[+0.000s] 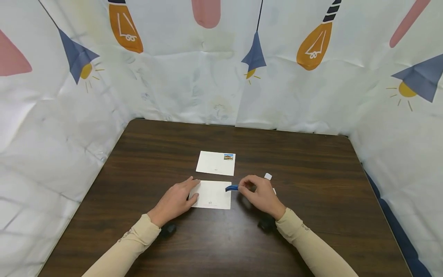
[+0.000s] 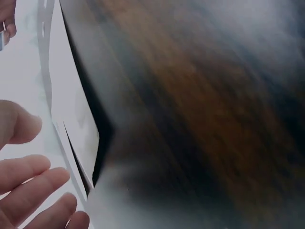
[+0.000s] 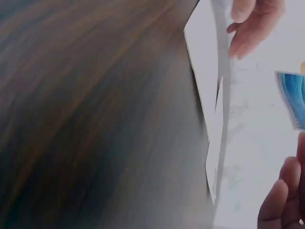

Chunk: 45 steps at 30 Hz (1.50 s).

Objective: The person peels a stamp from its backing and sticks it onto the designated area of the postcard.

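My left hand [image 1: 175, 200] touches the left edge of the nearer white envelope [image 1: 212, 196], its fingers extended and the thumb apart. In the left wrist view those fingers [image 2: 35, 179] look relaxed. Above the right part of that envelope, my right hand [image 1: 261, 194] pinches a small blue stamp [image 1: 231, 188] by its right end. The stamp [image 3: 294, 98] looks slightly bent, its blue picture visible in the right wrist view. Just beyond lies a second white envelope [image 1: 214, 164] with a colourful stamp [image 1: 228, 157] on its upper right corner.
A small white piece [image 1: 268, 176] lies beyond my right hand, and another white bit [image 1: 274, 191] peeks out beside it, mostly hidden. The dark wooden table [image 1: 294, 154] meets a white cloth backdrop [image 1: 194, 88] with printed lamps and bulbs.
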Tool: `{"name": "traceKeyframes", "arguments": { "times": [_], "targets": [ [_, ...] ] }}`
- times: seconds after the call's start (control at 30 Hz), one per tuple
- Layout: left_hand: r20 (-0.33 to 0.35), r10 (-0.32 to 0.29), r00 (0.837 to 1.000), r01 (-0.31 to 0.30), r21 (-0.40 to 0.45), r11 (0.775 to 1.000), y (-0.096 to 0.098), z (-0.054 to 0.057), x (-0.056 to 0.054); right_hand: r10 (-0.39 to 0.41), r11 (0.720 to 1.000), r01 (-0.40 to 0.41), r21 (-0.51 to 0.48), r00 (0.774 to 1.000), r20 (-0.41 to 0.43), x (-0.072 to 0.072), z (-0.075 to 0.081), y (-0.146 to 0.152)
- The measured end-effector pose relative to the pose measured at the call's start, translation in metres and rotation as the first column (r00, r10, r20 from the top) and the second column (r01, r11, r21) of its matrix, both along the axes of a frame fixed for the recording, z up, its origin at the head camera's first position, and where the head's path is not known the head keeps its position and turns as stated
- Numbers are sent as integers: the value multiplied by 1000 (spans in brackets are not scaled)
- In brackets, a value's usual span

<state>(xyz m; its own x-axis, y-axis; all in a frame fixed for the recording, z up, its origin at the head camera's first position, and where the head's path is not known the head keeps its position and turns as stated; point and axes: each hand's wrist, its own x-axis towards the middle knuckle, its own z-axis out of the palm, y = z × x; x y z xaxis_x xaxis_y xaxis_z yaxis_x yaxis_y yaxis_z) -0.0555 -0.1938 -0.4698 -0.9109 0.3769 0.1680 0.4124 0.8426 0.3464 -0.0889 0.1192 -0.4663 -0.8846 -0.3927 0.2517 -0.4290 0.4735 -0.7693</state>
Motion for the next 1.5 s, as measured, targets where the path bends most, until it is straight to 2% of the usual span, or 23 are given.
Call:
{"name": "traceKeyframes", "arguments": {
  "times": [0.17,0.43,0.77,0.87,0.97,1.2,1.5],
  "targets": [
    [-22,-68,997,66,-87,994,-3,-3,1,-74,997,76,-2,978,195,-4,2,-9],
    [54,-93,994,101,-182,978,-5,-3,10,-137,990,136,28,926,352,-16,-1,-24],
    [166,-91,982,128,-225,966,-7,-2,11,-103,991,131,-14,837,537,-31,-8,-35],
    [184,-88,979,129,-227,965,-7,-2,11,-79,991,128,-45,816,573,-34,-10,-37],
    [188,-88,978,131,-233,964,-7,-2,11,-63,991,122,-61,806,589,-36,-10,-38],
    [158,-101,982,140,-259,956,-7,-5,10,-77,992,120,-31,795,602,-41,-12,-46],
    [156,-106,982,146,-273,951,-7,-5,9,-98,992,125,-3,786,611,-46,-19,-49]
  ]
}}
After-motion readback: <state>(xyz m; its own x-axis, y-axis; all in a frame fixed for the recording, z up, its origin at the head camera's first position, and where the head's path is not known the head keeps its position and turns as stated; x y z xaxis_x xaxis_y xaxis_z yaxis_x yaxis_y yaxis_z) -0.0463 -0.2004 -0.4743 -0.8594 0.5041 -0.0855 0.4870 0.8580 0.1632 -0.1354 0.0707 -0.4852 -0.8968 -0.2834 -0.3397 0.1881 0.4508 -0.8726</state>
